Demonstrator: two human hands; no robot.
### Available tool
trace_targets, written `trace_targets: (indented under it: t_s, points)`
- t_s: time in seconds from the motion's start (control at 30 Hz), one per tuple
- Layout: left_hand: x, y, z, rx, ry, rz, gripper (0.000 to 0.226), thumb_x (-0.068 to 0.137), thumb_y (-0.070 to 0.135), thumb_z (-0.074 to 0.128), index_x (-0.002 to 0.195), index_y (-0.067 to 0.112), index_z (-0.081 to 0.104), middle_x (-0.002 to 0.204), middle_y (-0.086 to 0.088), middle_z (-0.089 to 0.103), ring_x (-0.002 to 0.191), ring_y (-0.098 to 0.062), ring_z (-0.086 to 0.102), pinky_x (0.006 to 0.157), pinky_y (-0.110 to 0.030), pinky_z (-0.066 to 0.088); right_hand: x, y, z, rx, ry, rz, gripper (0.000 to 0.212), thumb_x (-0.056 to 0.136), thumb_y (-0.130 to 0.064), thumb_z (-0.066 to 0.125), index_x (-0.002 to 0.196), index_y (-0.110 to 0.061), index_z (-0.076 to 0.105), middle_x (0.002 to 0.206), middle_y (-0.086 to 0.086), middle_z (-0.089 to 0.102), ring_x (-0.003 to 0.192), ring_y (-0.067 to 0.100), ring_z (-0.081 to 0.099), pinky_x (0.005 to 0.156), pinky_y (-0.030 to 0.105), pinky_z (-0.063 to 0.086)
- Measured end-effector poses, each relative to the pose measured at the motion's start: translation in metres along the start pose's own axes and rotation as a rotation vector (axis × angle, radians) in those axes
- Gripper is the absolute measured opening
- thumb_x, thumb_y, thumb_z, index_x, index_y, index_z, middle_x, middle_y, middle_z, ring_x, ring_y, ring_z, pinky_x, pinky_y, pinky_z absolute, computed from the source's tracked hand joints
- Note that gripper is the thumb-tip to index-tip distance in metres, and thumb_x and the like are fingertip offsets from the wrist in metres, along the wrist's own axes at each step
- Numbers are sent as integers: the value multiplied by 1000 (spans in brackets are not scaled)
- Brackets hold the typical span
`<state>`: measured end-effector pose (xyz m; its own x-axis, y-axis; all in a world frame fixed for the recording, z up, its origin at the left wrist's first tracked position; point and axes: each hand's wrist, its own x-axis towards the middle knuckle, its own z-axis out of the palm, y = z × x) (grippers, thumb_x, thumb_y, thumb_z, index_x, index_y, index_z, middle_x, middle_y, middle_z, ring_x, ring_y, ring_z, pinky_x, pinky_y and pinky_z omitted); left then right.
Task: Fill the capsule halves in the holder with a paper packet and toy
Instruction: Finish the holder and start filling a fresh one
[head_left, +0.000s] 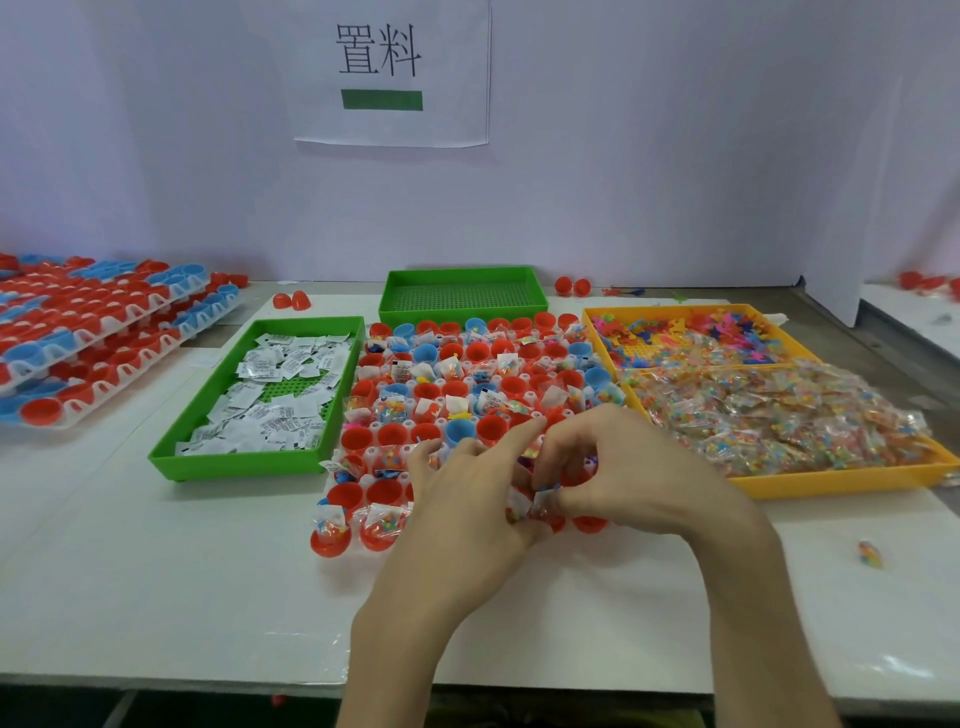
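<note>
Capsule halves (491, 428) in holder (377, 454), some with packets (506, 364)

Bright, even, soft-shadowed light; slight overall blur, wide-angle bending at edges.

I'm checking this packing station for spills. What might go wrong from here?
Packets stick out of the red plastic capsule halves at the white holder's near edge; the left hand or the right hand, pinching a small clear packet, might knock them out.
The yellow plastic tray is heaped with clear toy packets; more could slide off, like the stray packet on the white table.
</note>
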<state>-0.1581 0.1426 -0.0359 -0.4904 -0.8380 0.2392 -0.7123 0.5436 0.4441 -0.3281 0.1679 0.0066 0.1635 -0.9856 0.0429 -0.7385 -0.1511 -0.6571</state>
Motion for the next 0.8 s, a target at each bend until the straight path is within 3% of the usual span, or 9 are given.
trace_targets:
  t_s: [0.23, 0.53, 0.6, 0.7, 0.8]
  points:
    - [1, -2, 1, -10, -4, -4, 77, 84, 44, 74, 144, 51, 27, 113, 24, 64, 104, 1, 35, 104, -36, 4, 2, 3, 1, 4, -21, -7, 16, 74, -14, 83, 82, -25, 75, 75, -9, 72, 71, 5, 67, 64, 18, 53]
    - [-1, 3, -4, -2, -31, -15, 77, 85, 45, 74, 147, 51, 28, 112, 28, 66, 106, 4, 32, 99, -33, 5, -10, 8, -14, 44, 9, 11, 27, 72, -18, 85, 87, -37, 73, 84, -17, 72, 79, 0, 67, 68, 16, 54]
    - [-2, 3, -7, -8, -23, -10, 78, 84, 45, 74, 147, 53, 27, 110, 30, 65, 103, 8, 28, 100, -32, 5, -12, 12, -19, 60, 103, 25, 21, 76, -22, 83, 85, -38, 74, 86, -24, 71, 80, -2, 67, 66, 14, 52]
    - [-5, 6, -17, -64, 31, 5, 67, 85, 47, 72, 142, 54, 37, 99, 37, 61, 102, 12, 30, 104, -30, 3, -10, 27, -23, 83, 438, 83, 15, 83, -24, 77, 84, -38, 73, 90, -25, 69, 84, -1, 64, 65, 13, 43]
    - [-6, 4, -33, -214, 145, 11, 46, 85, 43, 72, 128, 50, 55, 94, 37, 63, 111, 8, 47, 117, -40, 14, -8, 51, -28, 1, 648, 227, 18, 89, -24, 72, 104, -34, 73, 117, -13, 65, 105, 9, 59, 82, 29, 45]
